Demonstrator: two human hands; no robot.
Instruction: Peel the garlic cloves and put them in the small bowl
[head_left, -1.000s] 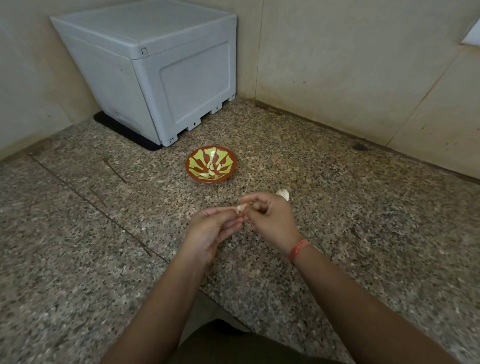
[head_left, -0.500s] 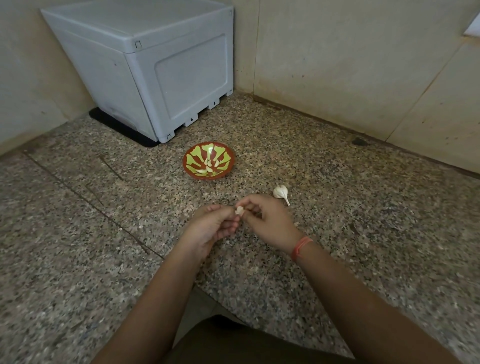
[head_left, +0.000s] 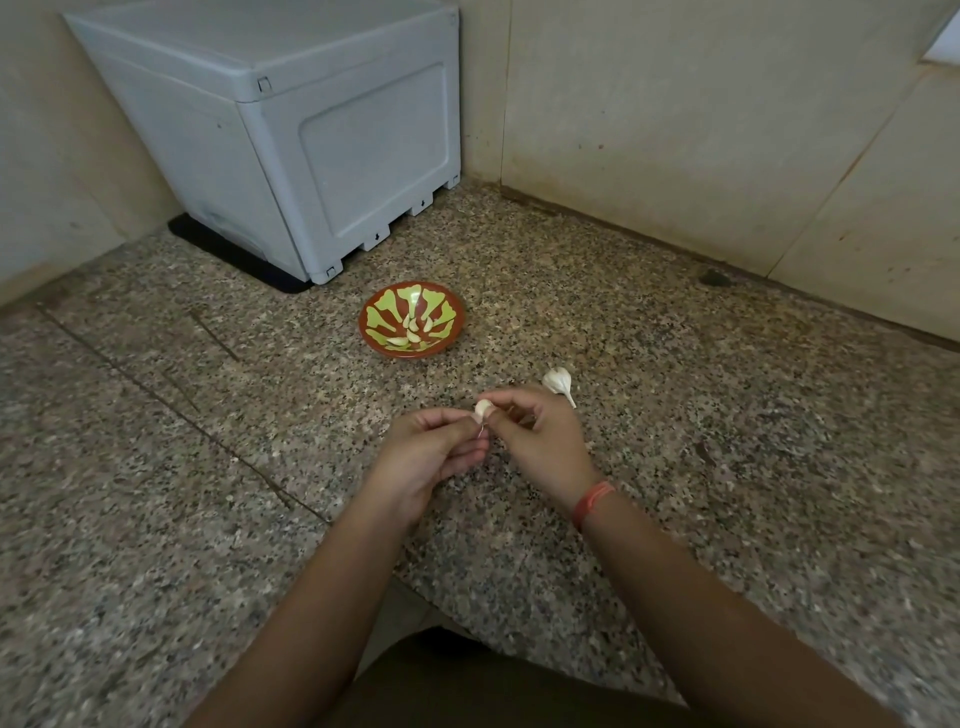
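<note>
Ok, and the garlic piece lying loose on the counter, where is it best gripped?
Pinch the garlic piece across its plump body, coming from above: it lies on the counter with nothing over it, and its thin stalk, pointing toward the person, looks too slight to hold. The right hand is nearest.

The small bowl (head_left: 382, 318) is showing red-brown with light green patches spreading from its middle. The peeled cloves (head_left: 414, 332) in it are looking pale yellow. The garlic clove (head_left: 483, 409) nearer is looking creamy white, and the garlic bulb (head_left: 558, 381) on its right is looking white. The counter (head_left: 727, 441) is showing grey-brown with black speckles. The far left box (head_left: 311, 130) is looking light grey. The wrist band (head_left: 594, 504) is looking orange-red.
</note>
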